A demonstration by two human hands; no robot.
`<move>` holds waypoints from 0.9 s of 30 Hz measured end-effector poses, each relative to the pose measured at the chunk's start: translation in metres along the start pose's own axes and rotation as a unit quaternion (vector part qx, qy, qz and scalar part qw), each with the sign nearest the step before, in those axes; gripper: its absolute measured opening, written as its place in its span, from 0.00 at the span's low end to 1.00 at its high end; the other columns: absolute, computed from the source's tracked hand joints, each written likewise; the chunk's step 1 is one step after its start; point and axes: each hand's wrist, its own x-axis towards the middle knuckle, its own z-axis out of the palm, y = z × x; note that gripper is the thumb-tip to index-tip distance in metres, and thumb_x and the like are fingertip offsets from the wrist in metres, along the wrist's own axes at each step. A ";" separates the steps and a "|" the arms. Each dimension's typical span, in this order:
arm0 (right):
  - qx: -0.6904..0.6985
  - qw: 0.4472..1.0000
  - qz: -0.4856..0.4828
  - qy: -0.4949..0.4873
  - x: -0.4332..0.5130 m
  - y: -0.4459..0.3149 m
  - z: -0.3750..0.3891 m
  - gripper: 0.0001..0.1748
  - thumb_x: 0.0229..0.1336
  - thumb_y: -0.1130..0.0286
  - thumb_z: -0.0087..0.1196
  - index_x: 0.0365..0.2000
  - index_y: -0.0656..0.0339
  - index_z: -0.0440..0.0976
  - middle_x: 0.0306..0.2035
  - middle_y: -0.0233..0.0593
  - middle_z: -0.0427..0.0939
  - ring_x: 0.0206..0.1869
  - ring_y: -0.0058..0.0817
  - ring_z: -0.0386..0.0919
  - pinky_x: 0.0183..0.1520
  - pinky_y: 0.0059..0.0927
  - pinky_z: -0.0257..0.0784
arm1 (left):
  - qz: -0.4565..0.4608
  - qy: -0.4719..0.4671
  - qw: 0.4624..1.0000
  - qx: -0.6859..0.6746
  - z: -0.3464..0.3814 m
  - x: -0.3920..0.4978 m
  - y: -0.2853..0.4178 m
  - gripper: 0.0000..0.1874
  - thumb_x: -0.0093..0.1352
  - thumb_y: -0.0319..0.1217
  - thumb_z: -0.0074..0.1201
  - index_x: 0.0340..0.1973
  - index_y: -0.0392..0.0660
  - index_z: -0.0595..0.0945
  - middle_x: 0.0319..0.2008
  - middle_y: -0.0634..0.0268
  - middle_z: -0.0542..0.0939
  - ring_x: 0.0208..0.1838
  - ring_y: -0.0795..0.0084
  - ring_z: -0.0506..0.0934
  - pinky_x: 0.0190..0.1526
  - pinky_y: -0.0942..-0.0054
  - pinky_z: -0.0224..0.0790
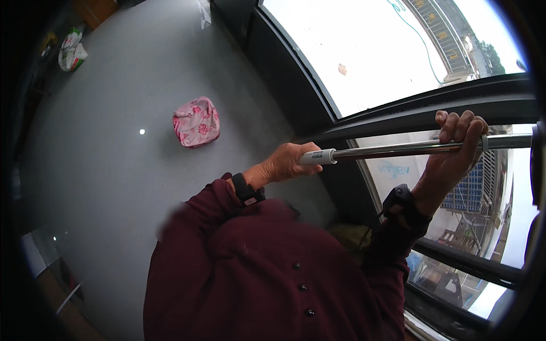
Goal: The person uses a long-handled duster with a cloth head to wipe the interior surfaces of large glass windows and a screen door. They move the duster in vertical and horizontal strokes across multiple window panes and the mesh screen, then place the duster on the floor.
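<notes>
A shiny metal pole [392, 150] runs across in front of me, nearly level in the view, toward the right edge. My left hand [288, 161] is closed around the white plastic sleeve [322, 157] on its near end. Farther along, my right hand [460, 136] wraps its fingers over the bare metal, beside a pale collar [484, 143] on the pole. The pole's far end runs into the dark rim of the picture, so what it carries cannot be seen. Both wrists wear black bands with small devices.
Dark-framed window panes [384, 55] rise close on the right, with a balcony and buildings outside. A pink floral cloth-covered object [197, 122], perhaps a stool, stands on the grey floor [123, 183]. A printed plastic bag [72, 51] lies at the far left, near brown furniture [96, 13].
</notes>
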 end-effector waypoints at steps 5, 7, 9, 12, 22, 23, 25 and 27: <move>-0.015 0.998 0.012 0.062 -0.011 0.019 -0.013 0.09 0.72 0.64 0.46 0.34 0.55 0.63 0.19 0.28 0.63 0.17 0.16 0.64 0.22 0.19 0.67 | 0.078 0.031 0.996 0.012 0.015 0.008 -0.016 0.12 0.64 0.33 0.62 0.43 0.46 0.81 0.36 0.61 0.84 0.37 0.63 0.82 0.41 0.67 0.74; 0.019 0.997 -0.019 0.069 -0.010 0.029 -0.012 0.07 0.71 0.68 0.46 0.35 0.57 0.63 0.20 0.29 0.65 0.16 0.16 0.65 0.21 0.19 0.67 | 0.078 0.007 0.997 0.009 0.016 0.012 -0.020 0.13 0.64 0.31 0.61 0.45 0.44 0.81 0.38 0.60 0.83 0.36 0.62 0.82 0.41 0.66 0.74; 0.056 0.991 0.031 0.119 -0.018 0.021 -0.007 0.06 0.69 0.72 0.49 0.34 0.58 0.64 0.21 0.28 0.67 0.17 0.16 0.68 0.20 0.19 0.68 | 0.064 0.004 0.997 0.051 0.020 0.006 -0.021 0.15 0.65 0.35 0.61 0.46 0.45 0.81 0.36 0.60 0.83 0.36 0.62 0.82 0.41 0.65 0.74; 0.024 0.986 0.094 0.138 -0.026 0.004 0.002 0.07 0.67 0.71 0.51 0.33 0.57 0.64 0.19 0.28 0.68 0.16 0.17 0.68 0.20 0.20 0.67 | 0.050 0.009 0.998 0.046 0.024 -0.005 -0.023 0.18 0.65 0.42 0.62 0.42 0.43 0.81 0.32 0.60 0.81 0.35 0.68 0.80 0.41 0.69 0.72; -0.035 0.978 0.067 0.196 0.007 -0.022 0.013 0.06 0.65 0.69 0.51 0.31 0.56 0.66 0.17 0.27 0.66 0.15 0.16 0.67 0.18 0.20 0.66 | 0.066 -0.012 0.998 0.005 -0.001 0.010 -0.008 0.18 0.66 0.44 0.63 0.43 0.45 0.80 0.26 0.64 0.80 0.32 0.79 0.76 0.35 0.72 0.70; -0.058 0.978 0.051 0.192 0.011 -0.025 0.019 0.07 0.64 0.68 0.52 0.32 0.57 0.66 0.17 0.27 0.66 0.15 0.16 0.66 0.18 0.20 0.66 | 0.083 -0.011 0.996 0.022 -0.010 0.011 -0.004 0.18 0.66 0.44 0.62 0.43 0.45 0.79 0.26 0.65 0.80 0.32 0.79 0.76 0.35 0.72 0.70; -0.036 0.977 0.033 0.208 0.031 -0.029 0.034 0.10 0.63 0.66 0.54 0.33 0.58 0.65 0.16 0.28 0.66 0.13 0.17 0.65 0.18 0.22 0.66 | 0.084 -0.017 0.996 0.015 -0.035 0.020 0.011 0.18 0.67 0.43 0.62 0.42 0.45 0.79 0.24 0.65 0.79 0.31 0.80 0.75 0.33 0.71 0.69; -0.034 0.976 0.007 0.213 0.055 -0.034 0.043 0.09 0.64 0.69 0.55 0.35 0.59 0.65 0.14 0.28 0.66 0.12 0.17 0.65 0.17 0.20 0.66 | 0.099 -0.022 0.995 0.017 -0.058 0.030 0.027 0.18 0.67 0.43 0.62 0.43 0.44 0.78 0.23 0.65 0.78 0.30 0.80 0.75 0.32 0.71 0.69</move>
